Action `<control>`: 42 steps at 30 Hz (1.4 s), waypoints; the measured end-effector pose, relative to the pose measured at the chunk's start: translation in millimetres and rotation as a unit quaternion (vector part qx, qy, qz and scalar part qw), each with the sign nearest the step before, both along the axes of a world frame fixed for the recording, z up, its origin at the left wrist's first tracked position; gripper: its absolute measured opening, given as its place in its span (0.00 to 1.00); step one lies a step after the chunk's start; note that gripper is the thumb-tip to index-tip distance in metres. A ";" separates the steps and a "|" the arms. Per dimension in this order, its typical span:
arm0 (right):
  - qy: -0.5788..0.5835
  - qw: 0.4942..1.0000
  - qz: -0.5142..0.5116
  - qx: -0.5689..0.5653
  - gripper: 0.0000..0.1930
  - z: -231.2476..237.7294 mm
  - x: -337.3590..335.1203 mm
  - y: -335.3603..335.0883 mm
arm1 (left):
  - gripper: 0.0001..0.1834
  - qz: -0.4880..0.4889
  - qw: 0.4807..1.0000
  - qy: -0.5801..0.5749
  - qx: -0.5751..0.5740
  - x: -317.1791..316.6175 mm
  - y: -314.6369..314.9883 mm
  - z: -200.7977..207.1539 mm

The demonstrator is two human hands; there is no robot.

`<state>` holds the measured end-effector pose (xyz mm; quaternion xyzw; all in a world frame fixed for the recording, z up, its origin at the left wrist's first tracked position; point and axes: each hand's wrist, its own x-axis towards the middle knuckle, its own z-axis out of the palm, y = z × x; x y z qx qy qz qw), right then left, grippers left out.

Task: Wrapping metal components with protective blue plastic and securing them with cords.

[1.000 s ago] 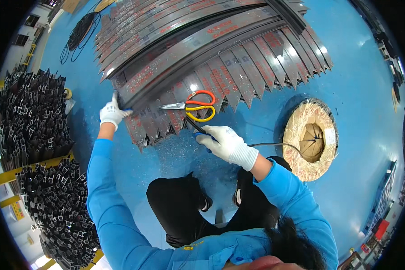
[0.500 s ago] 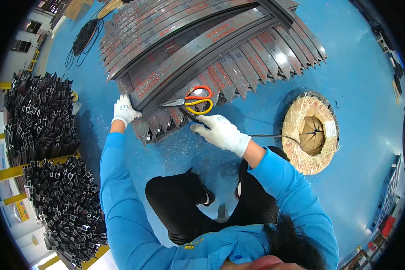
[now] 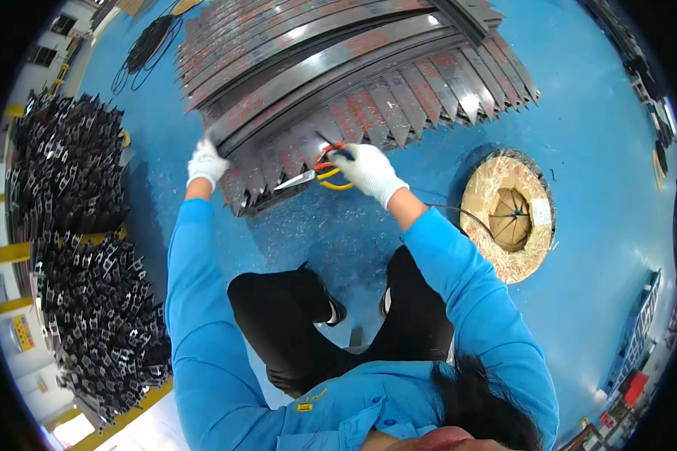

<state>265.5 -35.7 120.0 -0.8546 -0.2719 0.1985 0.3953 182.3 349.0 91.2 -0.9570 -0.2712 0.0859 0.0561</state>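
My left hand (image 3: 206, 164), in a white knitted glove, closes round the near left end of a long dark metal profile (image 3: 293, 87). This profile lies across a layer of similar profiles with pointed ends. In my gloved right hand (image 3: 371, 173) is a thin black strip (image 3: 328, 141), its tip sticking out past the fingers; a dark blue part shows by the fingertips and I cannot make out what it is. Scissors (image 3: 299, 180) with orange and yellow handles lie on the profile ends, partly under my right hand. Whether that hand touches them cannot be told.
A paper-wrapped coil (image 3: 474, 252) stands on the blue floor at the right, a black cord running from it toward my right arm. Stacked dark profiles (image 3: 68, 165) fill the left side behind yellow bars (image 3: 7, 254). A black cable bundle (image 3: 149, 43) lies far left.
My right hand has moved forward over the scissors handles with the black strip, whose tip now points away from me. The scissors have turned slightly. My left hand stays at the profile's end.
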 end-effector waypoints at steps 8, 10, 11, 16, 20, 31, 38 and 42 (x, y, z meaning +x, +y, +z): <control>-0.295 0.943 0.121 -0.097 0.16 -95.4 -13.5 40.1 | 0.44 -0.038 0.999 -0.032 0.014 0.5 -31.9 -11.6; -0.349 0.916 0.128 -0.149 0.17 -105.4 -10.4 45.2 | 0.42 -0.092 0.993 -0.069 0.015 5.9 -37.2 -17.6; -0.374 0.901 0.131 -0.175 0.17 -110.6 -7.5 47.2 | 0.41 -0.119 0.989 -0.087 0.015 7.7 -39.4 -20.6; -0.326 0.925 0.149 -0.126 0.15 -116.3 17.9 56.1 | 0.36 -0.090 0.981 -0.131 0.107 3.8 -43.2 -39.9; -0.274 0.958 0.065 -0.060 0.15 -110.1 26.2 62.2 | 0.33 -0.058 0.994 -0.044 0.079 16.4 -53.6 -32.9; 0.172 0.936 -0.304 0.031 0.17 -89.7 93.5 12.6 | 0.24 -0.167 0.985 -0.043 0.001 -50.7 -107.9 3.2; -0.177 0.925 -0.333 0.055 0.19 -58.0 86.3 -16.0 | 0.21 -0.184 0.974 -0.096 0.091 -169.3 -72.3 40.2; -0.302 0.922 -0.241 -0.006 0.18 -38.5 73.1 -20.4 | 0.25 -0.125 0.972 -0.065 0.187 -245.2 -53.2 52.7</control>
